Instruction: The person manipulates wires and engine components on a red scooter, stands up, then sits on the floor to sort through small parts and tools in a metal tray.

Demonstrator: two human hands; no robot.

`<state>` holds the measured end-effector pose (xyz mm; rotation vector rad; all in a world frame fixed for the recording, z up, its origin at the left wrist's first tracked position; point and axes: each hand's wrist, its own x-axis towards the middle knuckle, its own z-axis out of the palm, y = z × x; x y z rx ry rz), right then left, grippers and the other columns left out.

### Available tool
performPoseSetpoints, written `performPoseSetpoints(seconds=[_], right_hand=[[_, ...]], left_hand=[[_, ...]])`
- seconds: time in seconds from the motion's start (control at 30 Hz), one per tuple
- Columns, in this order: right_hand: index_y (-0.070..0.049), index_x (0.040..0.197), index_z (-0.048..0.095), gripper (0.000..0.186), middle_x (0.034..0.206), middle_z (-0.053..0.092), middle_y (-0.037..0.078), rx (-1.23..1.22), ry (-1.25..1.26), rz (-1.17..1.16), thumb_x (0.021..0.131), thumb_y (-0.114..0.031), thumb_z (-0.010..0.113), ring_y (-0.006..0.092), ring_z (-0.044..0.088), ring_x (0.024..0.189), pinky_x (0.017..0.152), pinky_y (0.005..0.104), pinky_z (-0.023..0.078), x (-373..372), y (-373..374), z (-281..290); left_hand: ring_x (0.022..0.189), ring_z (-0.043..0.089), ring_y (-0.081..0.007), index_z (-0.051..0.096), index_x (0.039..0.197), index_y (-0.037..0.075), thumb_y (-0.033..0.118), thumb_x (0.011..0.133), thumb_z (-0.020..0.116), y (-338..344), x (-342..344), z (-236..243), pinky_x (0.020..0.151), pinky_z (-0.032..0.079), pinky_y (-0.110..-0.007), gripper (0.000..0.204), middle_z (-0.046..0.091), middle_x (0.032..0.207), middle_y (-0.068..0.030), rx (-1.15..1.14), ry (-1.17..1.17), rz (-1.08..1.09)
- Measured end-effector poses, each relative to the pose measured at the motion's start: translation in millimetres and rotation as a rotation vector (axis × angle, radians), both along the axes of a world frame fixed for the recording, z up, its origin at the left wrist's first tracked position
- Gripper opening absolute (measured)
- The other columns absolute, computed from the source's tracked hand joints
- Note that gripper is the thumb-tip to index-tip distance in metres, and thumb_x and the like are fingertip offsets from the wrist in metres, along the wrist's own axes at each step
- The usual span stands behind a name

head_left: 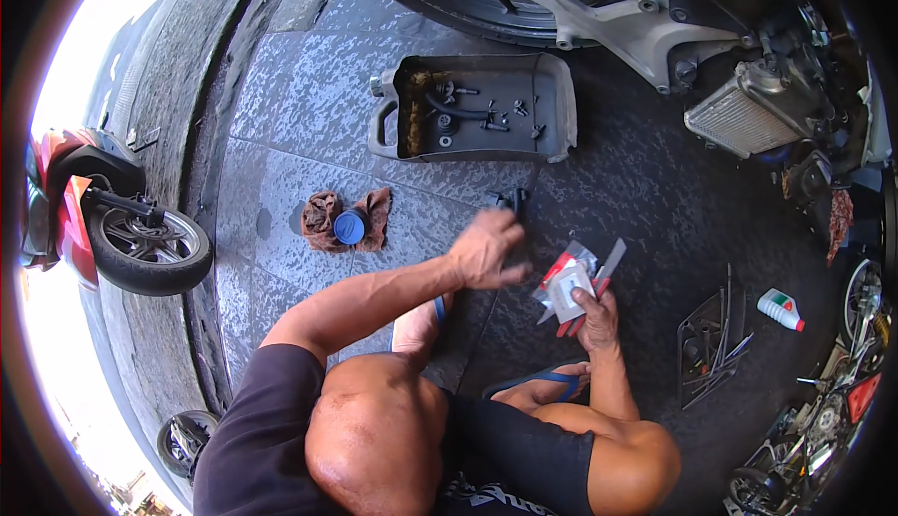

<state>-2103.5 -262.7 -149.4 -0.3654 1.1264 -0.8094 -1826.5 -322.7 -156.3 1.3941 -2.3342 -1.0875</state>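
My left hand hangs over the dark floor tiles with its thumb and fingers apart, slightly blurred, and I see nothing in it. Just beyond its fingertips lies a small black part, whose kind I cannot make out. In my right hand is a white and red packet with clear plastic around it. The same hand also grips a flat metal blade; red pieces beside it look like its handle. My fingers cover part of both.
Ahead stands a cut-open black jug holding bolts and small parts. A blue-lidded container sits among brown rags to the left. On the right are a tool tray and a white bottle. A motorcycle wheel and radiator are beyond.
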Motion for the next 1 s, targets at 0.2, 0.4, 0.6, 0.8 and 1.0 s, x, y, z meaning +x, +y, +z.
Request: performPoseSetpoints(seconds=[0.2,0.4,0.6,0.8,1.0], right_hand=[[0.001,0.123,0.061,0.04,0.111,0.069,0.01,0.026,0.036,0.001,0.086,-0.01,0.071,0.023,0.069,0.102,0.095,0.0382,0.055,-13,8,-3],[0.005,0.122,0.062,0.041,0.11,0.07,0.011,0.003,0.097,0.111,0.086,-0.013,0.07,0.0231,0.07,0.1,0.093,0.0366,0.054,-15,17,-4],[0.003,0.128,0.057,0.046,0.112,0.069,0.012,-0.03,0.081,0.126,0.085,-0.011,0.069,0.0246,0.07,0.101,0.096,0.0385,0.054,-7,6,0],[0.004,0.127,0.056,0.047,0.111,0.068,0.012,-0.03,0.108,0.224,0.085,-0.011,0.07,0.0244,0.07,0.1,0.094,0.0385,0.055,-3,-2,6],[0.005,0.125,0.059,0.046,0.107,0.07,0.011,-0.094,0.188,0.285,0.084,-0.013,0.069,0.024,0.071,0.098,0.092,0.0379,0.055,-6,1,11]], left_hand=[[0.115,0.053,-0.0358,0.055,0.136,0.013,0.052,0.084,0.07,-32,-1,-53,0.098,0.043,-0.047,0.067,0.054,0.119,-0.019,-0.36,-0.27,0.12],[0.106,0.062,-0.0393,0.056,0.118,0.006,0.051,0.083,0.071,-51,-14,-60,0.087,0.054,-0.048,0.059,0.054,0.118,-0.022,-0.201,-0.273,0.108],[0.103,0.066,-0.0409,0.054,0.116,0.004,0.036,0.082,0.075,-52,-7,-73,0.078,0.06,-0.046,0.051,0.053,0.12,-0.0226,-0.251,-0.213,0.101],[0.1,0.068,-0.0395,0.055,0.12,0.003,0.031,0.082,0.074,-55,-10,-58,0.075,0.061,-0.046,0.05,0.051,0.126,-0.0248,-0.171,-0.227,0.129],[0.08,0.068,-0.0271,0.062,0.11,0.001,0.025,0.083,0.07,-13,26,-48,0.06,0.055,-0.04,0.036,0.062,0.105,-0.0205,0.336,0.298,0.768]])
